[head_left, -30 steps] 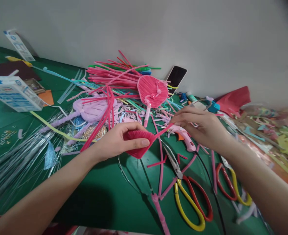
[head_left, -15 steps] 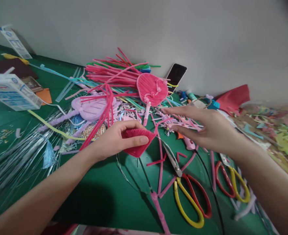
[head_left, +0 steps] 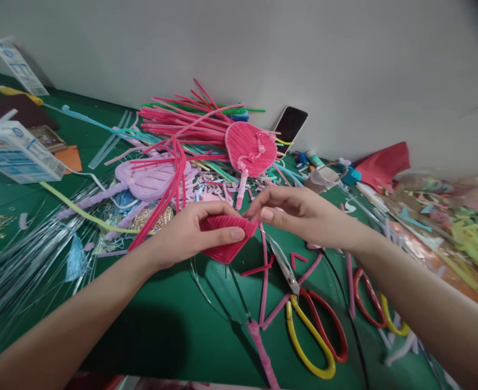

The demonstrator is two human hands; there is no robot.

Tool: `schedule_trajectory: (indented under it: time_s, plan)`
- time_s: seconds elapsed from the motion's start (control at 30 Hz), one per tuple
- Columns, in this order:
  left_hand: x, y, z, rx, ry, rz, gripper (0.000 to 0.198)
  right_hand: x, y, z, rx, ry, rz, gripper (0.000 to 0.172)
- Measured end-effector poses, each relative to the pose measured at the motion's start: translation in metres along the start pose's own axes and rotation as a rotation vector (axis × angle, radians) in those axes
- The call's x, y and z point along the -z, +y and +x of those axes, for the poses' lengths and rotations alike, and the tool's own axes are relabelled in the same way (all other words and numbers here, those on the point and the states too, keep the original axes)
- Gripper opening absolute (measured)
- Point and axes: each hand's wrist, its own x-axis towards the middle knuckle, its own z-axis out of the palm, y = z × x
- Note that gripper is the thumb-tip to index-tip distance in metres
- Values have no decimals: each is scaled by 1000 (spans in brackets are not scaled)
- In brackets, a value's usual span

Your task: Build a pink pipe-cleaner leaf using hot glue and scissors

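Note:
My left hand (head_left: 190,233) grips a flat red pipe-cleaner piece (head_left: 224,241), thumb on top, just above the green table (head_left: 161,325). My right hand (head_left: 299,214) has its fingers curled and pinched at the piece's right tip; what the fingertips hold is too small to make out. Behind the hands lie a finished pink pipe-cleaner fan (head_left: 250,147) and a lilac fan (head_left: 151,180).
A heap of pink and red pipe cleaners (head_left: 182,122) lies at the back. Red-and-yellow scissors (head_left: 312,336) and a second pair (head_left: 374,306) lie at right. A phone (head_left: 290,125) leans on the wall. A white box (head_left: 15,154) and clear wrappers (head_left: 23,260) lie at left.
My right hand let go of the pink strand, opened over the clutter, then came back left and pinched at the red piece's right tip. My left hand stayed put.

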Motion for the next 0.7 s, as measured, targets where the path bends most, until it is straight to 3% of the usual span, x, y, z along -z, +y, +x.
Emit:
schedule_trajectory:
  time_s: [0.13,0.23,0.43,0.57,0.7]
  plan:
    - [0,1,-1,-4,1,10,24,0,-3,4,-16,-76,114,29]
    - [0,2,-2,4,7,3,25,-2,-8,3,-16,-31,159,34]
    - [-1,3,-3,-8,-17,-66,23,-26,-13,-9,4,304,214,31]
    - [-2,4,-4,-20,-42,-103,18,-48,-11,-20,150,536,184,17]
    - [-3,5,-5,-44,-83,-145,18,-63,-11,-30,313,731,-2,7]
